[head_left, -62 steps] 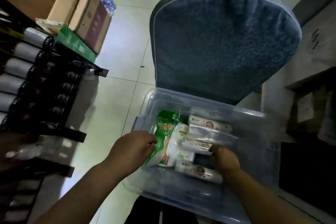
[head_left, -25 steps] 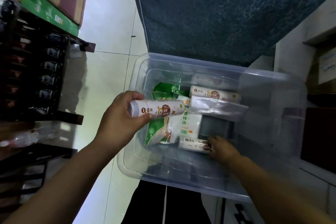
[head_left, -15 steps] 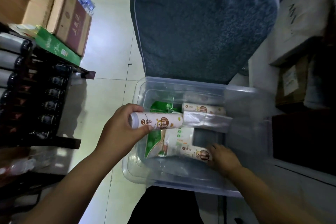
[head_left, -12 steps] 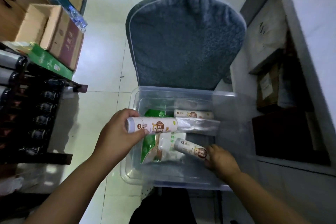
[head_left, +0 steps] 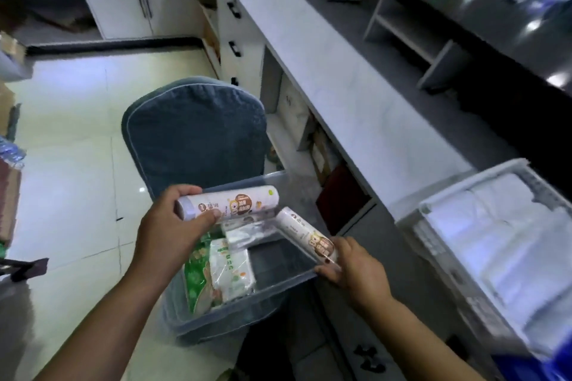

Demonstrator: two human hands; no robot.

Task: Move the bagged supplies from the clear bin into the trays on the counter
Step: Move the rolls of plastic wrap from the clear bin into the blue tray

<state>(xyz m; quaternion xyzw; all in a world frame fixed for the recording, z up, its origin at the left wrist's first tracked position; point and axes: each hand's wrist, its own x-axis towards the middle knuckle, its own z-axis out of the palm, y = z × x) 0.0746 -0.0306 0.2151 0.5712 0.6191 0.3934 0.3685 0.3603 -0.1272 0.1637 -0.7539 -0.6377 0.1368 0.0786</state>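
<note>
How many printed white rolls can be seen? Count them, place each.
2: the left-hand roll, gripped by the left hand above the clear bin; the right-hand roll, gripped by the right hand near its right rim. Others may lie hidden beneath.

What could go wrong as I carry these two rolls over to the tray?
The left hand grips its roll by one end only, and the right hand holds the other roll at its end; either may slip and drop. The tray already looks full of white bags, so rolls may slide off.
</note>
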